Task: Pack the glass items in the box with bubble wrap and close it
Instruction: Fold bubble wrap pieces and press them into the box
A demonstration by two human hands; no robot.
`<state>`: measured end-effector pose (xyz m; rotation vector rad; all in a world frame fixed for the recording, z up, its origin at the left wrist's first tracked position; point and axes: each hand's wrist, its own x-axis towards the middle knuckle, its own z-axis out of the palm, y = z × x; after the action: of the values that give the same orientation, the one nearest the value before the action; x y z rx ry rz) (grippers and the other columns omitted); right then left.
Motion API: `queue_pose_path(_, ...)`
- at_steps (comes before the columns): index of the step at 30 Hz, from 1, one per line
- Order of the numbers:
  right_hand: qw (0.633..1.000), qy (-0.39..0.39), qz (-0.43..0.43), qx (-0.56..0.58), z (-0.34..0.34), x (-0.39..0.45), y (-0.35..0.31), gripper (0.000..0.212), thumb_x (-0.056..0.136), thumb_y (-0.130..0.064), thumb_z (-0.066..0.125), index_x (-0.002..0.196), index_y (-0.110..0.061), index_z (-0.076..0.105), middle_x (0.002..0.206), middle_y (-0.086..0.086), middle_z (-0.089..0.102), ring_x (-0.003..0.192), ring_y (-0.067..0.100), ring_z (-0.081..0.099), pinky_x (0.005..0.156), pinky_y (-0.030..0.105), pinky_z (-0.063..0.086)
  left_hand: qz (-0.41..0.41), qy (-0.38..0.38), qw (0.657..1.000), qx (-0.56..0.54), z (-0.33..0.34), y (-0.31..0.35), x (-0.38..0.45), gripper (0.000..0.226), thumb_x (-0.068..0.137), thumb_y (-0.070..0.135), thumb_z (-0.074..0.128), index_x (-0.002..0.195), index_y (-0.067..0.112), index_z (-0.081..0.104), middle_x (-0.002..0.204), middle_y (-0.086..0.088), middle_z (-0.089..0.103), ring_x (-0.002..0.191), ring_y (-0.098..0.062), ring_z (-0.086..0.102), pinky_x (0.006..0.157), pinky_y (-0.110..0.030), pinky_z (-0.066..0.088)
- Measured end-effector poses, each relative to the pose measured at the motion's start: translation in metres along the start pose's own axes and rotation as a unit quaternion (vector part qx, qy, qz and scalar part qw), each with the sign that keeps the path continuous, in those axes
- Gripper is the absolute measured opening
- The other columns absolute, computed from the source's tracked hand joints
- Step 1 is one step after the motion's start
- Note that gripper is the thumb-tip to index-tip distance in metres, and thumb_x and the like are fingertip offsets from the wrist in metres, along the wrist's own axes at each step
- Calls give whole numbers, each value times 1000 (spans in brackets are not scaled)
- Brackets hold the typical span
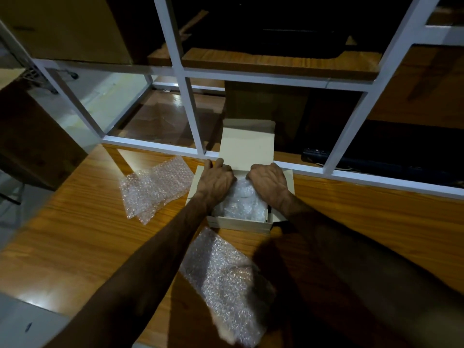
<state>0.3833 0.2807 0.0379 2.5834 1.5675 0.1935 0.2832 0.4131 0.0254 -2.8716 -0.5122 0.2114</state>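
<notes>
Hands over the box [241, 223], both of them, right at its open top. The left hand [218, 181] lies on the left edge, fingers curled over the far rim near the left side flap. The right hand [269, 180] sits on the right side, fingers bent down into the box; whether they pinch the wrap there, I cannot tell. Between the two hands shows the bundle [242, 200], a clear crinkled mass of bubble wrap filling the box. The glass inside it cannot be made out. The lid [247, 144] stands up at the back, leaning on the white frame [190, 106] behind the table [82, 229].

Off to the left of the box, two loose sheets [153, 188] of bubble wrap lie overlapped on the wood, well clear of the hands. A third sheet [226, 285] lies nearer, between the forearms, partly under the right arm's shadow. Beyond the frame, a brown carton [266, 104] and a dark device [319, 154] with small lights sit in gloom. No writing is legible on the box or anywhere else.
</notes>
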Motion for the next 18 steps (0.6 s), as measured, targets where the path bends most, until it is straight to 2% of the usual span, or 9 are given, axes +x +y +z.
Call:
queue_pose_path(2,1000,6,15,26,-6,1,5,22,97,-14,67,116,-23,73,112,4,73,107,28,70,93,40,49,-16,33,999,-26,0,-3,-4,23,96,27,67,116,21,74,126,-3,71,131,-30,46,113,-54,31)
queue_pose_path(5,998,12,28,50,-8,-2,19,20,99,-10,60,111,-19,73,108,8,72,102,29,69,88,38,47,-49,77,994,-62,-3,-11,-8,18,96,28,68,112,23,75,119,-1,72,127,-29,47,105,-50,34)
queue_pose_path(9,998,18,25,50,-4,-9,23,17,101,-16,63,110,-18,77,106,6,70,101,27,68,94,42,48,-9,52,999,7,-12,-9,-21,23,94,28,70,115,19,73,124,-6,69,130,-31,47,109,-53,34)
queue_pose_path(13,999,6,9,43,3,-21,19,23,100,-5,59,117,-13,74,112,11,69,104,30,67,93,41,50,38,34,998,33,1,16,-42,39,92,30,70,126,11,66,131,-13,66,129,-32,51,111,-49,35)
queue_pose_path(15,999,-3,1,51,8,-27,18,31,98,-2,59,127,-12,68,120,13,68,111,31,65,96,42,50,54,42,997,18,12,24,-47,57,90,34,69,138,6,56,138,-16,61,130,-33,51,114,-47,36)
queue_pose_path(18,997,-14,-22,72,15,-35,14,56,97,-3,62,151,-12,51,157,16,49,143,34,48,115,46,42,68,29,997,-3,28,25,-44,71,96,40,59,150,-2,42,154,-22,45,144,-37,39,121,-49,32)
